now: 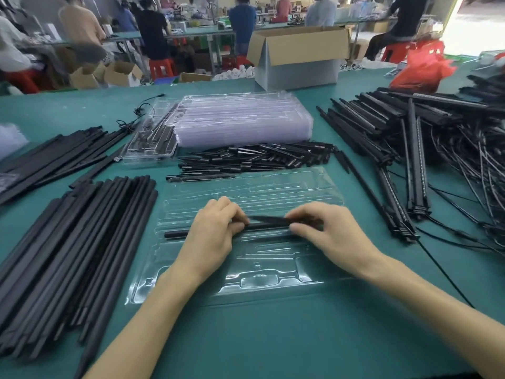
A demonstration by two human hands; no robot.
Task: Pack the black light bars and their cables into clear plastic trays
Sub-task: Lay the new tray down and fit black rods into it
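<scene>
Left hand (216, 231) and right hand (325, 231) are pinching a slim black light bar (266, 227) into the clear plastic tray (246, 285) near the tabletop's (273, 337) front edge. Uneven pressure could be seating it crooked.

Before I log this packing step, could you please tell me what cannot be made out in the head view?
All in the head view:
- Right end of the black bar in the clear tray: covered by the left hand and right hand gripping it.
- Thin dark piece between the hands: motion-blurred, kind unclear.
- Bar pile: cut by left edge.
- Cable tangle: cut by right edge; count unreadable.
</scene>
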